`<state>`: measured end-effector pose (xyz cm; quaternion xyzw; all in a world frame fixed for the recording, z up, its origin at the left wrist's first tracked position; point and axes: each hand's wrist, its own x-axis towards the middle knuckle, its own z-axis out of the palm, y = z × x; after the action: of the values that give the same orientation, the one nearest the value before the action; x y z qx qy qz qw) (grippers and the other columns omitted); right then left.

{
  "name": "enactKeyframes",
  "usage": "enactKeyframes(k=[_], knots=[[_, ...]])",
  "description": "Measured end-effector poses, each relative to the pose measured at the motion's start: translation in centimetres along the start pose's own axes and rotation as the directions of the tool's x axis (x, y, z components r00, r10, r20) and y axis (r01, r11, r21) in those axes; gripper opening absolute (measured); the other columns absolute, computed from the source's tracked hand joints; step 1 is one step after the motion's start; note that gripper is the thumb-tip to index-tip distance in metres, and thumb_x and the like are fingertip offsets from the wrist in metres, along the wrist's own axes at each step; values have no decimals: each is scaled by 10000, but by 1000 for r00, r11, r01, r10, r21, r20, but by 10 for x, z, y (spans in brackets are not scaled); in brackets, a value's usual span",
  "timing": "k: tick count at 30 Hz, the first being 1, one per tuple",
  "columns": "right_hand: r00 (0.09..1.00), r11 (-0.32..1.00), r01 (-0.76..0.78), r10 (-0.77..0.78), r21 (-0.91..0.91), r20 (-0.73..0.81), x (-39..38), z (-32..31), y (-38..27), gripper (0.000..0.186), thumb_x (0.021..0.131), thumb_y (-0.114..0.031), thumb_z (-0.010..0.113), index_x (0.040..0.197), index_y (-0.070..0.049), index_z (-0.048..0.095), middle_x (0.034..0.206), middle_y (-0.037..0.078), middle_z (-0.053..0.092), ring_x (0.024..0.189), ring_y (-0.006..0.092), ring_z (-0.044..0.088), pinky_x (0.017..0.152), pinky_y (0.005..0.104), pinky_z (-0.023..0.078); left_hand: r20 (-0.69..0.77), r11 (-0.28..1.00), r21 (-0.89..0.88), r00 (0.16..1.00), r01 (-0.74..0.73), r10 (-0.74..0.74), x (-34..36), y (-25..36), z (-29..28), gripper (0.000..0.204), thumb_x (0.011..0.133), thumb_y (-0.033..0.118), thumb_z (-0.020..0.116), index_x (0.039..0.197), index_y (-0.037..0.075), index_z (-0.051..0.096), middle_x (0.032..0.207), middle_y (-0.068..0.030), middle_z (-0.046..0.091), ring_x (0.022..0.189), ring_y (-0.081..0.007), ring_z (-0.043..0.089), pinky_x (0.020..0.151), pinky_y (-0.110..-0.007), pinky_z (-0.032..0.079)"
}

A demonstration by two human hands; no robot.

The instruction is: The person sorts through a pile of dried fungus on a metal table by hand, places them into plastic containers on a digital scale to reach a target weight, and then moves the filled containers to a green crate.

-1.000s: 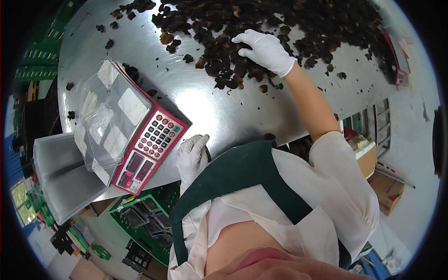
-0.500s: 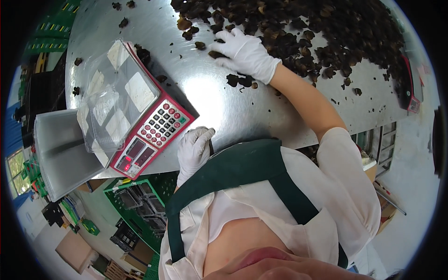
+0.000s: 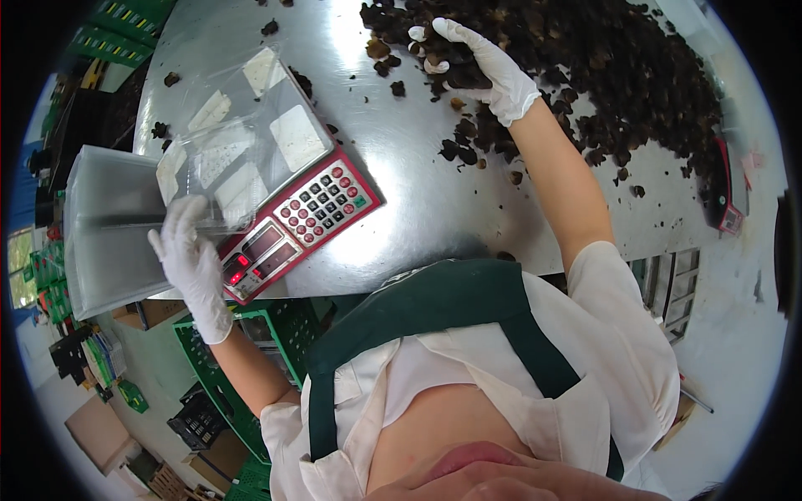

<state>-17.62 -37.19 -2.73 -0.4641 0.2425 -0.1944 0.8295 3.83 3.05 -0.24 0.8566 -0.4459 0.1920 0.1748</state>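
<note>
My left hand (image 3: 190, 263), in a white glove, is at the near left edge of a clear plastic container (image 3: 219, 163) on a red scale (image 3: 355, 196). Its thumb stands apart from the fingers, and the fingertips overlap the container's edge; whether they touch it I cannot tell. My right hand (image 3: 493, 75), gloved too, curls around a small clump of dark brown, wrinkled pieces that look like wood ear mushrooms (image 3: 468, 75). It is at the left border of a large spread heap of the same pieces (image 3: 576, 50).
The metal table (image 3: 418, 200) carries scattered stray pieces. Left of the scale leans a stack of clear plastic sheets or lids (image 3: 117, 250). A second red scale (image 3: 731, 188) stands at the far right. Below the table's edge is a green crate (image 3: 200, 351).
My left hand has moved from the table's edge at my apron leftward to the container. My right hand, flat over loose pieces before, now closes around a clump. The view has shifted slightly.
</note>
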Motion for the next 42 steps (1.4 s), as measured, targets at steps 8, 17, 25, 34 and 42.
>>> enactKeyframes(k=[8, 17, 25, 34, 42], knots=[[923, 910, 79, 87, -406, 376, -8, 133, -21, 364, 885, -355, 788, 1027, -22, 749, 714, -13, 621, 578, 67, 574, 498, 211, 444, -195, 985, -151, 980, -79, 49, -18, 57, 30, 321, 847, 3, 747, 1149, 100, 700, 1028, -91, 719, 988, -255, 683, 1090, -490, 436], [628, -104, 762, -122, -639, 768, -1, 214, 40, 693, 911, -670, 586, 1282, -89, 656, 1222, 216, 672, 1168, 383, 643, 842, 500, 586, -327, 971, -220, 945, -96, 20, -25, 71, 53, 301, 835, -63, 775, 1094, 36, 657, 1030, -141, 675, 931, -305, 653, 837, -419, 524], [772, -257, 297, -503, -920, 390, 29, -17, 14, 721, 835, -515, 744, 1439, -165, 567, 1426, 177, 557, 1313, 376, 530, 1079, 462, 476, -299, 968, -242, 954, -67, -9, -24, 76, 54, 334, 851, -99, 743, 1152, 28, 676, 1103, -136, 681, 1004, -293, 669, 855, -387, 557], [842, -224, 101, -500, -969, 203, 83, -135, 14, 897, 819, -730, 680, 1586, -393, 359, 1664, 167, 298, 1523, 399, 292, 1151, 638, 357, -259, 989, -132, 965, -66, 30, -25, 80, 52, 355, 853, -99, 728, 1184, 23, 684, 1160, -145, 681, 1069, -307, 667, 904, -398, 549], [874, -515, 20, -407, -857, 265, 108, -124, 16, 563, 962, -562, 624, 1461, -316, 534, 1354, 40, 590, 1161, 268, 620, 851, 469, 611, -205, 991, -134, 979, -23, -5, -29, 88, 46, 422, 854, -113, 699, 1250, 24, 659, 1200, -158, 673, 1132, -319, 654, 971, -398, 536]])
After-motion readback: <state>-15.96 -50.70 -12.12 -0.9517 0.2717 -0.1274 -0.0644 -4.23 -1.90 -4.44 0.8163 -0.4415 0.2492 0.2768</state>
